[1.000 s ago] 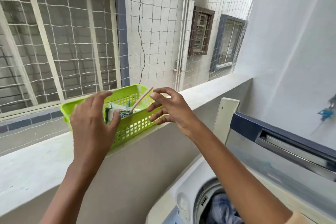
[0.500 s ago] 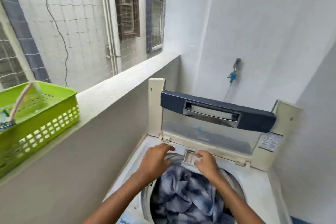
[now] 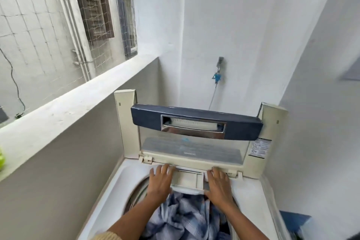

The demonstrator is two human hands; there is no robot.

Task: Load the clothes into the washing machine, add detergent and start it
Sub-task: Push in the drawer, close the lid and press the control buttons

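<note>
A white top-loading washing machine [image 3: 120, 185] stands below me with its lid [image 3: 196, 122] raised upright. Blue checked clothes [image 3: 183, 218] fill the drum. At the back rim of the drum opening a shallow white detergent drawer [image 3: 187, 178] stands partly pulled out. My left hand [image 3: 160, 183] lies with straight fingers on the drawer's left edge. On the right edge rests my right hand [image 3: 219, 187], fingers flat and thumb along the drawer's front corner. Neither hand holds anything.
A pale balcony ledge [image 3: 64, 111] runs along the left, with a sliver of the green basket [image 3: 2, 160] at the frame edge. A blue-valved tap and hose [image 3: 216, 78] hang on the back wall. A blue object [image 3: 294, 220] sits at lower right.
Both hands came down from the green basket on the ledge to the machine. They now lie spread on the detergent drawer, and the view has swung right and down.
</note>
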